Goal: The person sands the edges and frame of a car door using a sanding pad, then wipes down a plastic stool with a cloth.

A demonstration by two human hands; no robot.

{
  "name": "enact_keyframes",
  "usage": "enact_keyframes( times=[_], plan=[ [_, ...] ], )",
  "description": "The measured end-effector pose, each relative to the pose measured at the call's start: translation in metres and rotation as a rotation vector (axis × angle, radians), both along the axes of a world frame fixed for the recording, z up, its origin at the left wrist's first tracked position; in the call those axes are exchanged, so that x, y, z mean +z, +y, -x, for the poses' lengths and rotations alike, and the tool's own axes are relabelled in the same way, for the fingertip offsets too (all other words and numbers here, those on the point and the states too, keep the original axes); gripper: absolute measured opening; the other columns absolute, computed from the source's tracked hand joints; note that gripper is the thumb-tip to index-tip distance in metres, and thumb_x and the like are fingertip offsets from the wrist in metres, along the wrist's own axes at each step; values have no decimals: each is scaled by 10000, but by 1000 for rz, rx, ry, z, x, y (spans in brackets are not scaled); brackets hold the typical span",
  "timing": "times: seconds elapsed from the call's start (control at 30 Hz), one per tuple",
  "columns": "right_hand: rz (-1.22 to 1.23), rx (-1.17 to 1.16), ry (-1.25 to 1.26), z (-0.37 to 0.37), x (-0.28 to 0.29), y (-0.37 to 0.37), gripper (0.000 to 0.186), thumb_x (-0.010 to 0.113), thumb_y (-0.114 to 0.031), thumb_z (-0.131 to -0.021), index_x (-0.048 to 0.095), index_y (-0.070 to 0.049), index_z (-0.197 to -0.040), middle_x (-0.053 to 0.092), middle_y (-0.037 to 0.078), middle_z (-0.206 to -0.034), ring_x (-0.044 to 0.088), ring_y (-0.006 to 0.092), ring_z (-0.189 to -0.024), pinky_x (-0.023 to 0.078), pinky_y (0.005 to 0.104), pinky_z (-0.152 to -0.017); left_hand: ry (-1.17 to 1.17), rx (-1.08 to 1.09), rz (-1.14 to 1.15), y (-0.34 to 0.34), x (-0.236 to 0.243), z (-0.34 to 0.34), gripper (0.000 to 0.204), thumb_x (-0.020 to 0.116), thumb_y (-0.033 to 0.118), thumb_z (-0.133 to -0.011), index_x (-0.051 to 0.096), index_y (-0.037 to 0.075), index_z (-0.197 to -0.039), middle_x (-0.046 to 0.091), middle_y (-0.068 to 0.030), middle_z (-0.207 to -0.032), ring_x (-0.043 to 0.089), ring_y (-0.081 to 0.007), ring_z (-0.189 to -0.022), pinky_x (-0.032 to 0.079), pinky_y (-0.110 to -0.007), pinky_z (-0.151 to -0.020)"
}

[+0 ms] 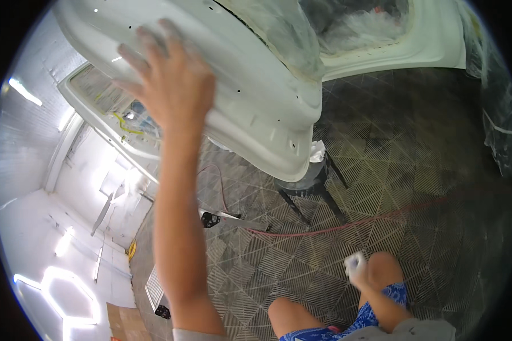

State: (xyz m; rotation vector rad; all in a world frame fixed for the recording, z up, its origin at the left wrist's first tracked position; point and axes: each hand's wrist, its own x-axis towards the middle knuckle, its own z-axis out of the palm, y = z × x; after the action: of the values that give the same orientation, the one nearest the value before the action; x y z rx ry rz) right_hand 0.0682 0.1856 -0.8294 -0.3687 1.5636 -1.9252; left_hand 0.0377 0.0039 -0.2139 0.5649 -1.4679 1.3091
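White coats the broad car panel [256, 108] that slants across the upper part of the view, its rounded lower corner above a dark stool [308, 185] on the ribbed floor [256, 256]. The person's left hand [179, 85] reaches up to the panel with its fingers spread and nothing visible in them; whether the palm presses the surface or is just off it cannot be told, as the hand is blurred. The right hand [356, 270] is well apart from the panel, beside the right knee [385, 266]; its fingers look curled and whitish, and whether they grip something pale is unclear. As for progress, the covering-up seems done: plastic sheeting [276, 31] shows beyond the panel's edge, and more hangs at the far right. The panel's visible face looks evenly pale, with a few small dark holes. What is left is harder to judge, since no clear line parts a finished area from an unfinished one and the left hand hides some of the surface. A crumpled white wad [317, 151] apparently rests on the stool, and a red hose [324, 232] crosses the floor.
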Motion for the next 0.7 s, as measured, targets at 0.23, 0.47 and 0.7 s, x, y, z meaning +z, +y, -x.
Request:
enact_keyframes(
  times=[0.23,0.47,0.7],
  plan=[
    [-78,286,-4,-68,-41,47,176,655,-100,-924,680,73,-940,705,132,-864,659,135,-595,541,270,-526,-177,2,-424,10,-177,28,691,447,417,-977,347,-54,-1473,260,-250,-1574,138,-464,-1479,45,-754,-1101],
    [-57,267,78,26,21,82,133,667,-34,-894,596,61,-955,701,109,-894,680,137,-747,572,261,-625,-109,-337,-364,30,-110,46,753,513,387,-941,326,-171,-1412,251,-408,-1496,252,-508,-1419,140,-643,-1155],
    [67,110,-118,75,55,93,247,486,0,-972,437,50,-1209,643,188,-1060,665,181,-742,573,301,-660,334,-427,36,-20,131,57,537,432,286,-1000,450,-55,-1415,423,-299,-1462,317,-449,-1403,218,-436,-1189]
  ],
)
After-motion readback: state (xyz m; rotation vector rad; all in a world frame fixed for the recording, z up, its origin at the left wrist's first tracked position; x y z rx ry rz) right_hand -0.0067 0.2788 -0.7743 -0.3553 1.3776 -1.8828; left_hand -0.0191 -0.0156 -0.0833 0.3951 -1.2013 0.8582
